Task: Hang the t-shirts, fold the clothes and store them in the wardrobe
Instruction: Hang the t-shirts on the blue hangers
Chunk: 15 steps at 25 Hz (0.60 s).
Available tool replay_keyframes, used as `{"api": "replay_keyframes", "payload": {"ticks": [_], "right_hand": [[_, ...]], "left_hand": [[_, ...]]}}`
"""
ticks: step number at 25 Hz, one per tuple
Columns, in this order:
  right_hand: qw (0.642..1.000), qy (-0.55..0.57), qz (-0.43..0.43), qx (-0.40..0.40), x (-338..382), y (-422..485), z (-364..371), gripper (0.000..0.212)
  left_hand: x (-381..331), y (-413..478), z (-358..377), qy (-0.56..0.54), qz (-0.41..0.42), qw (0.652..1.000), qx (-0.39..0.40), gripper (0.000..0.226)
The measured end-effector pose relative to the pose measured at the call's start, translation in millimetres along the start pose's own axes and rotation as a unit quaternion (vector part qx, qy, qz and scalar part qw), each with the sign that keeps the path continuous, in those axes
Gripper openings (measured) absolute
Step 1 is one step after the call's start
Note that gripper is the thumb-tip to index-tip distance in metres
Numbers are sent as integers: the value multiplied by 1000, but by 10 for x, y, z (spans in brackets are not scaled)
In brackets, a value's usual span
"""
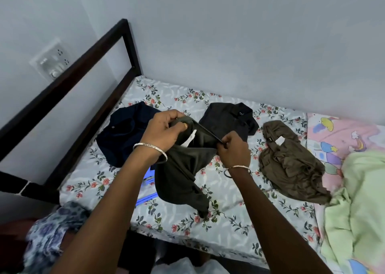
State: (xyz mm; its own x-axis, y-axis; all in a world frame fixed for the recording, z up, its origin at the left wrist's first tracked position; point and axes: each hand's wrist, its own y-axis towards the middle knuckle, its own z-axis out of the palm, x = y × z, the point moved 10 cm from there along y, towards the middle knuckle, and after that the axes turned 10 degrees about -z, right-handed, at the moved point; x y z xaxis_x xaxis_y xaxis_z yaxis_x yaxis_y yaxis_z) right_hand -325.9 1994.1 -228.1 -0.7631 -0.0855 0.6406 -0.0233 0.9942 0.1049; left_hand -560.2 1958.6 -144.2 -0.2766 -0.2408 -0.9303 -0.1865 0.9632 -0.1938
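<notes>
olive garment (183,169) hangs over the middle of the bed (229,228), long axis running from the hands down to a tail touching the bed towards its near edge. left hand (166,127) curls round its top fold; right hand (233,148) pinches a thin black bar (208,132) at its collar. navy garment (125,132) lies left, black shirt (227,119) far, brown garment (289,163) right; bare bed runs along the near edge.

- Blue object (145,199) mostly hidden under dark green garment (179,169); possibly a hanger.
- Green blanket (358,200) cut off by right edge.
- Floral cloth (50,236), lower left, blurred.
- Wall switchboard (52,61) soft; switches unreadable.
</notes>
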Motion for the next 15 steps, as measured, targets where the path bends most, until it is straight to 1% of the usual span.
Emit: {"api": "replay_keyframes", "payload": {"ticks": [1,2,3,4,5,6,7,8,10,11,12,13,15], "right_hand": [[999,-15,37,13,-48,20,-5,6],[996,8,83,22,-113,30,0,7],[985,90,143,24,-174,15,25,11],[958,206,199,19,-174,-16,60,13],[920,314,236,7,-103,-43,60,12],[884,396,250,-8,6,-33,19,12],[860,445,248,-17,139,5,-50,17],[845,477,241,-16,277,48,-124,23],[848,484,218,-6,557,155,-272,30],[854,479,205,-1,679,207,-311,32],[860,474,190,4,808,255,-339,31],[870,464,168,10,952,289,-366,28],[899,423,109,21,1233,316,-421,18]], "left_hand": [[-52,-17,-69,-7,4,1000,-14,17],[-103,-42,-140,-10,10,999,-29,17],[-136,-66,-188,-11,13,999,-39,18],[-145,-83,-232,-3,10,999,-46,19],[-143,-97,-263,14,1,999,-46,20],[-108,-106,-273,51,-15,998,-38,22],[-48,-113,-263,103,-37,994,-20,26],[30,-124,-241,162,-57,985,5,27],[179,-138,-174,270,-86,957,60,20],[223,-159,-131,308,-92,943,85,12],[214,-182,-94,322,-89,937,100,6],[138,-198,-59,309,-72,943,102,9],[-176,-231,-10,206,-19,975,86,28]]}}
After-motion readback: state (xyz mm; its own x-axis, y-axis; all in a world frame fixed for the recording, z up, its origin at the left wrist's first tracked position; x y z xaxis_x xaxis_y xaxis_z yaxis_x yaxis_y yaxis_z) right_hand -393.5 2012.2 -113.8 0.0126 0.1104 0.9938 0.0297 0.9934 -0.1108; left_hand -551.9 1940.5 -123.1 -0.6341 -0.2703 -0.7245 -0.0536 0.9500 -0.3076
